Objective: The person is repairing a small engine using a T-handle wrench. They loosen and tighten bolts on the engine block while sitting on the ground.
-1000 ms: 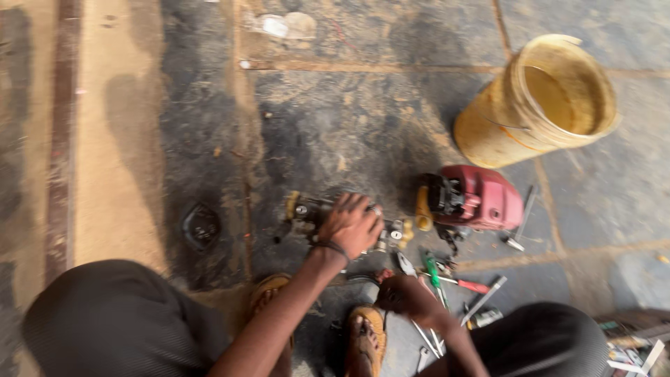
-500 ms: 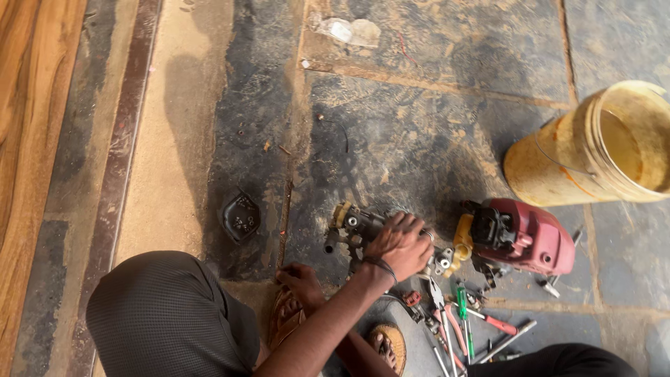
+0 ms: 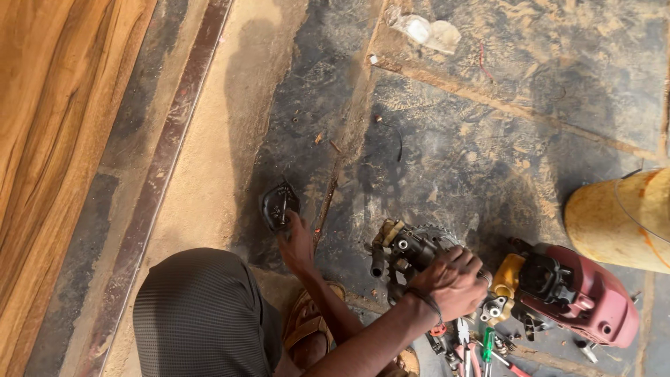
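Note:
My left hand (image 3: pixel 453 279), with a band on the wrist and a ring, grips a greasy metal engine part (image 3: pixel 408 248) with a toothed wheel that stands on the dirty stone floor. My right hand (image 3: pixel 296 241) reaches out to the left, under the left forearm. Its fingers close on the lower edge of a small black cover piece (image 3: pixel 279 204) lying on the floor. My left knee (image 3: pixel 202 314) in dark checked cloth is at the bottom left. A sandalled foot (image 3: pixel 307 324) shows beneath the arms.
A red and yellow motor housing (image 3: pixel 579 293) lies right of the engine part. A yellow bucket (image 3: pixel 621 223) is at the right edge. Screwdrivers and pliers (image 3: pixel 474 349) lie at the bottom. A wooden board (image 3: pixel 63 132) runs along the left. Crumpled plastic (image 3: pixel 426 31) lies at the top.
The view has swung left and closer. My right hand left the tools, crossed under my left arm and reached the black cover piece. My left hand stays on the engine part.

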